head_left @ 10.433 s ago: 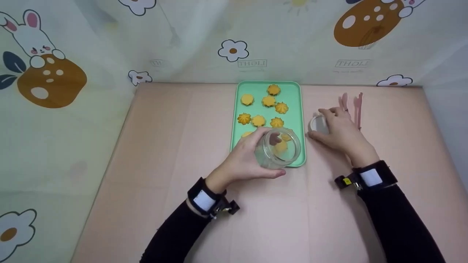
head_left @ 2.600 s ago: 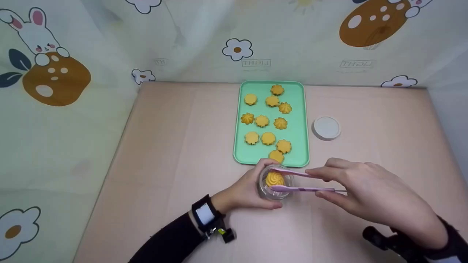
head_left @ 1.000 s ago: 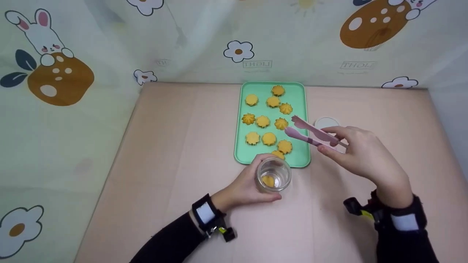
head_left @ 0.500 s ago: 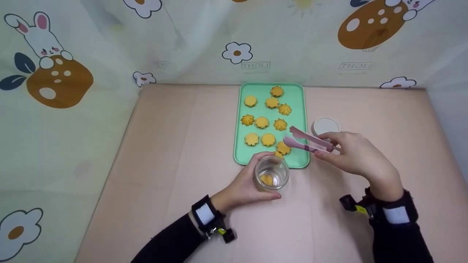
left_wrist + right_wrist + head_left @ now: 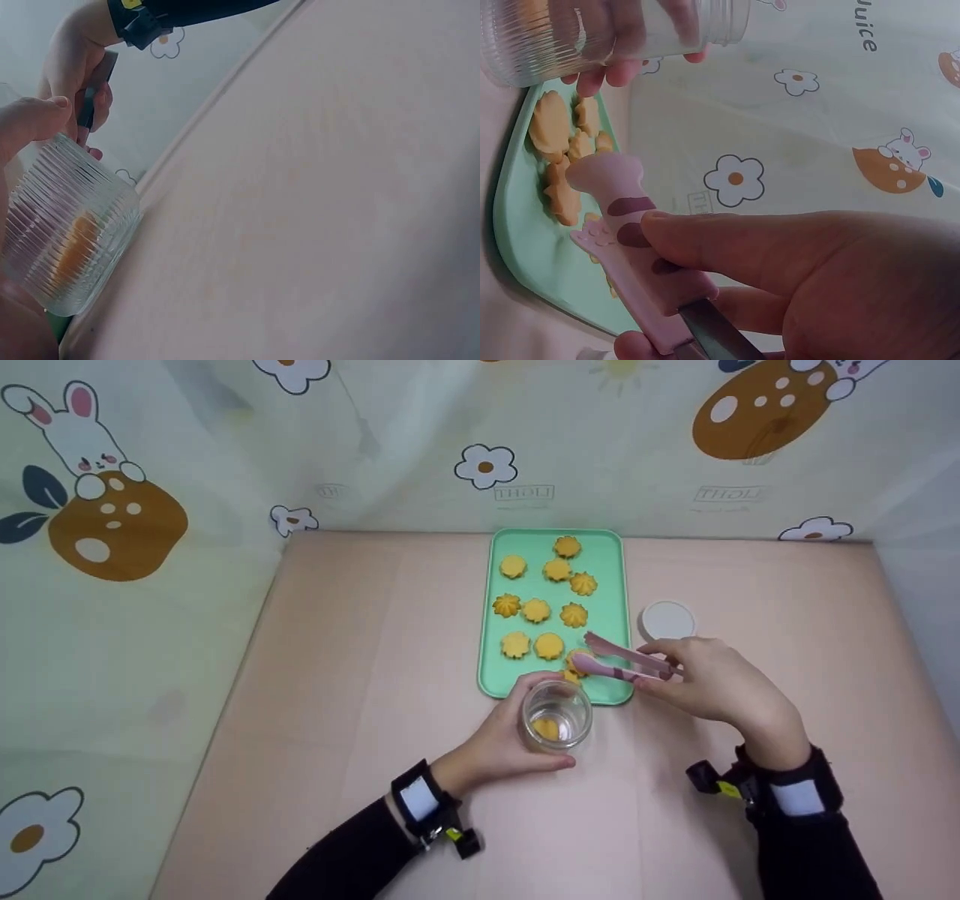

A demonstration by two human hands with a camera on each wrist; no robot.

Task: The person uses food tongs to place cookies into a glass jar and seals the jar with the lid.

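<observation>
My left hand (image 5: 499, 739) grips a ribbed clear glass jar (image 5: 571, 712) around its side, mouth up, at the tray's near edge. One cookie (image 5: 75, 251) lies at the jar's bottom. My right hand (image 5: 720, 686) pinches pink tongs (image 5: 630, 652) with paw-shaped ends and a metal handle. The tongs' tips are apart, over the near right cookies (image 5: 579, 660) on the green tray (image 5: 491, 679); whether they touch a cookie I cannot tell. Several more flower-shaped cookies (image 5: 535, 610) are spread over the tray. The jar and left fingers partly cover the nearest cookie.
A round white lid (image 5: 667, 620) lies right of the tray, just beyond my right hand. The pink tabletop (image 5: 360, 660) extends left and toward me. Behind it hangs a printed cloth backdrop (image 5: 405, 442).
Earlier the right hand took up the tongs, and a cookie went into the jar. Since then the tongs have come out of the jar and moved down and left over the tray's near right cookies.
</observation>
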